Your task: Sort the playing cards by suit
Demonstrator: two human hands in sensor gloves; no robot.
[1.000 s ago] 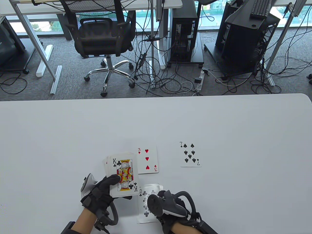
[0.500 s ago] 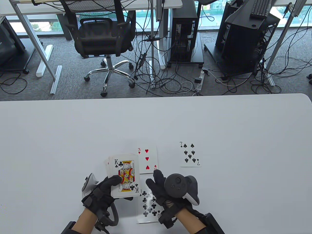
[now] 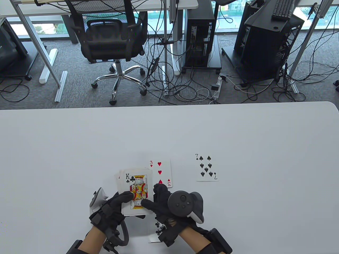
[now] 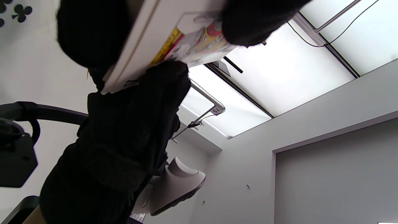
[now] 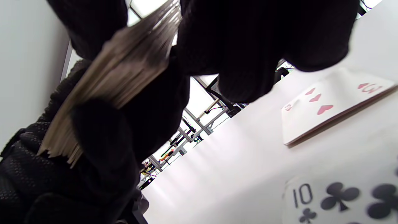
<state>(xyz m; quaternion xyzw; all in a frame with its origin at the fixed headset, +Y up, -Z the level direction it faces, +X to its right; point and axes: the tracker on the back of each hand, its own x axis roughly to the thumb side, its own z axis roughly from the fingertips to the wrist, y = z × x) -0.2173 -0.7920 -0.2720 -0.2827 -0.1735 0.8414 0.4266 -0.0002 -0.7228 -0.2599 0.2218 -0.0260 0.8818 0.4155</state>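
White worktop (image 3: 79, 148) holds only three sorted cards near its front edge; most remain in the deck (image 3: 135, 194) gripped by the left hand (image 3: 111, 211), right hand (image 3: 161, 202) fingers pinching the king.

I count three single cards lying face up on the table (image 3: 79, 148): one 3 of hearts (image 3: 163, 169), one 7 of spades (image 3: 206, 167) to its right, and one 10 of clubs (image 5: 339, 199) nearest me. I see one deck (image 3: 135, 191), with one king of clubs (image 3: 137, 188) on top.
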